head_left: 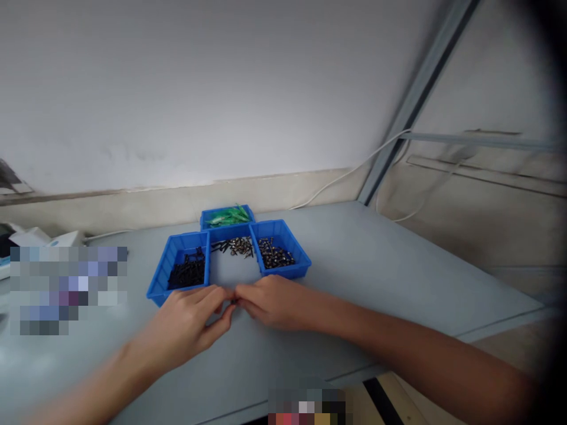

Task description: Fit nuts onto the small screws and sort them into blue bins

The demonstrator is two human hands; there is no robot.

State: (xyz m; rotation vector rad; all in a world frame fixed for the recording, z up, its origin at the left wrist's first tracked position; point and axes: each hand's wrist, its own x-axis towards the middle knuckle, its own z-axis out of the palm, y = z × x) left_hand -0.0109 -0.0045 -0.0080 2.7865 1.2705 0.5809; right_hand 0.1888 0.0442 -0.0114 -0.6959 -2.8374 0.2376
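Fingertip to fingertip, my left hand (195,316) and my right hand (272,301) meet over the table, just in front of the blue bins. Both are closed in a pinch around something small and dark that the fingers mostly hide. Beyond my left hand is a blue bin (158,273) of black slender parts (188,273). A second blue bin (296,243), behind my right hand, holds small metallic parts (273,255). Between these two bins, a loose pile of metallic and black pieces (237,245) lies on the table.
A third blue bin (227,231) with green pieces (230,216) stands at the back near the wall. White boxes (65,241) sit at the far left beside a blurred-out patch. A metal frame post (385,156) and a white cable (330,180) are at the back right.
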